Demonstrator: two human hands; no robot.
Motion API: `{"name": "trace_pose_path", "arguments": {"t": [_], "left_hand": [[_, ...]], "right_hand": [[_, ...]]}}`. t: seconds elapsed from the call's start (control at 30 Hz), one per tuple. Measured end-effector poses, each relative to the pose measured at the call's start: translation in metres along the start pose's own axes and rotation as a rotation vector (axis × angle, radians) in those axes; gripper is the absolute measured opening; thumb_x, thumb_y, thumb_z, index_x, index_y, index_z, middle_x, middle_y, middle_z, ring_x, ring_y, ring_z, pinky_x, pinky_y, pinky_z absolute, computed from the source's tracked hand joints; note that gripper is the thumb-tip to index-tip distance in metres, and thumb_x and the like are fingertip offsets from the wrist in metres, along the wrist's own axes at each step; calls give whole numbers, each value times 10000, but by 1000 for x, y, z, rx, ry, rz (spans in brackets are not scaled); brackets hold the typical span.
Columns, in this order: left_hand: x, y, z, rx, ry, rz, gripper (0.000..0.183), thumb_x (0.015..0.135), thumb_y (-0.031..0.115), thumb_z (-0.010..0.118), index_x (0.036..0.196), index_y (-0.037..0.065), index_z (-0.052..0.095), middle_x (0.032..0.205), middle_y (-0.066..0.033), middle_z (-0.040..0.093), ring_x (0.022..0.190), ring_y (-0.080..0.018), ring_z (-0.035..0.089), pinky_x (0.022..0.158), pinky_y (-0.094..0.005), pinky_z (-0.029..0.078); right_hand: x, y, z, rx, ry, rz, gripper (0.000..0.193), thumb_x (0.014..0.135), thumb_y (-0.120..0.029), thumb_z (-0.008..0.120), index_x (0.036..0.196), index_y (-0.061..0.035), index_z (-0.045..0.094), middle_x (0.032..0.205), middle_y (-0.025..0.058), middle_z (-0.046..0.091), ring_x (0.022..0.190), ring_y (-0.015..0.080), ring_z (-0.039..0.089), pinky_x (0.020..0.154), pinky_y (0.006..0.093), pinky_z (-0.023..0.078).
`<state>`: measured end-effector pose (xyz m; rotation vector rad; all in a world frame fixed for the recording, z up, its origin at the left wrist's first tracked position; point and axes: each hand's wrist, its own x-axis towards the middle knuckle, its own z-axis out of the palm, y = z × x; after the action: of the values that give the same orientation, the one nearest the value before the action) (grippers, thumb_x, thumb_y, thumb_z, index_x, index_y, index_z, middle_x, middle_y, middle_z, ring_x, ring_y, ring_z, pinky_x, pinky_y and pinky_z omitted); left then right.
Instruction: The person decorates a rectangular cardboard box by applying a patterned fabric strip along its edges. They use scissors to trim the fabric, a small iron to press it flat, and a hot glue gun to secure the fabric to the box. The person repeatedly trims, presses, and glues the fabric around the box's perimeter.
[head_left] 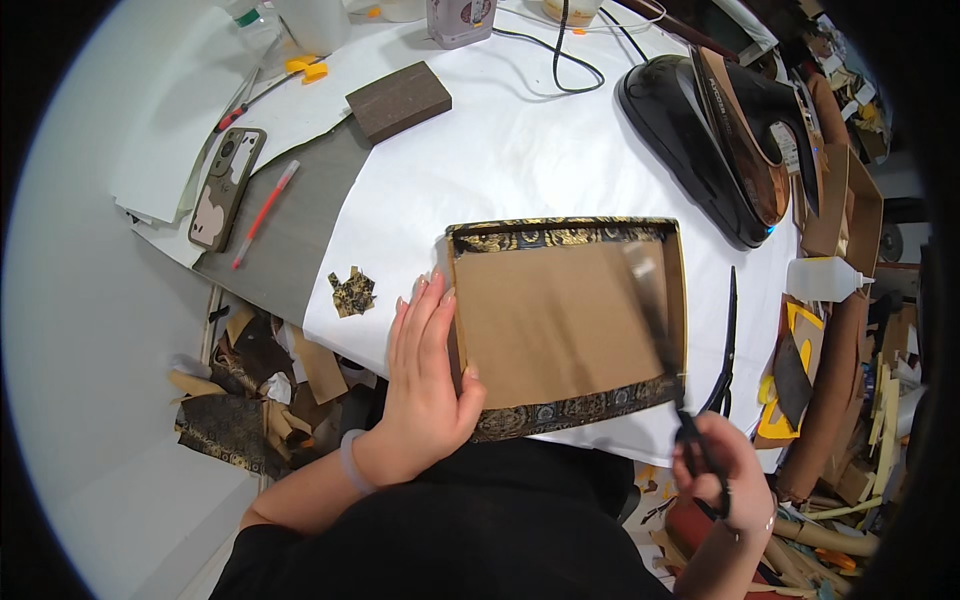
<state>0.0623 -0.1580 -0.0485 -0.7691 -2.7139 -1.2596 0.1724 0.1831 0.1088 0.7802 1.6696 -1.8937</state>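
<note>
A shallow cardboard box (550,320) lies before me on the white-covered table. Its walls are wrapped in black-and-gold patterned material, and bare brown board shows inside. My left hand (425,365) lies along the box's left wall, fingers extended and thumb near the lower left corner. My right hand (728,470) is closed round the black handle of a long dark tool (655,320), outside the lower right corner. The tool's front part is smeared by motion over the right side of the box, so I cannot tell its kind. A patterned scrap (352,292) lies left of the box.
Black scissors (732,330) lie right of the box. Beyond them are a black iron on its base (710,150) and a white bottle (825,279). A dark brown block (399,102), a phone (228,190) and a red pen (266,215) lie farther left. Scraps (235,430) fill the lower left.
</note>
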Motion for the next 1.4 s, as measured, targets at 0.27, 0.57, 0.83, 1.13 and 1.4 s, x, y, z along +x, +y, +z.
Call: {"name": "trace_pose_path", "arguments": {"t": [0.27, 0.57, 0.83, 1.13, 1.4], "left_hand": [[-7, 14, -4, 28, 46, 134, 886, 979, 74, 645, 1718, -84, 184, 1781, -437, 87, 1680, -591, 115, 1350, -651, 129], [91, -27, -64, -138, -142, -200, 292, 1076, 161, 750, 1317, -2, 769, 1148, -119, 803, 1000, -197, 750, 920, -337, 597], [98, -9, -71, 212, -258, -69, 244, 1016, 149, 803, 1228, 30, 819, 963, -161, 788, 807, -233, 732, 775, -348, 591], [33, 48, -58, -13, -382, -322, 556, 1023, 87, 759, 1554, 105, 595, 860, -168, 722, 757, -338, 728, 724, -423, 587], [36, 38, -54, 166, -410, 112, 183, 955, 65, 827, 1137, 54, 807, 1098, -75, 714, 982, -283, 701, 830, -398, 562]], "right_hand": [[20, 101, -87, -389, 843, -272, 280, 1081, -218, 792, 1160, -1, 635, 945, -16, 648, 766, 58, 526, 672, 234, 433], [65, 73, -57, -1032, 1018, -195, 515, 1022, -296, 829, 1275, 120, 663, 1011, 226, 752, 812, 292, 706, 777, 406, 582], [81, 45, -39, -1234, 933, -225, 429, 973, -186, 812, 1228, 131, 675, 1135, 290, 730, 1057, 455, 715, 964, 483, 581], [75, 59, -41, -1212, 1035, -212, 452, 1007, -193, 805, 1329, 96, 673, 1165, 272, 763, 1057, 385, 764, 949, 432, 601], [69, 100, -120, -1208, 1158, -237, 430, 1080, -213, 752, 1434, 19, 674, 1130, 179, 776, 1035, 274, 769, 931, 399, 608]]}}
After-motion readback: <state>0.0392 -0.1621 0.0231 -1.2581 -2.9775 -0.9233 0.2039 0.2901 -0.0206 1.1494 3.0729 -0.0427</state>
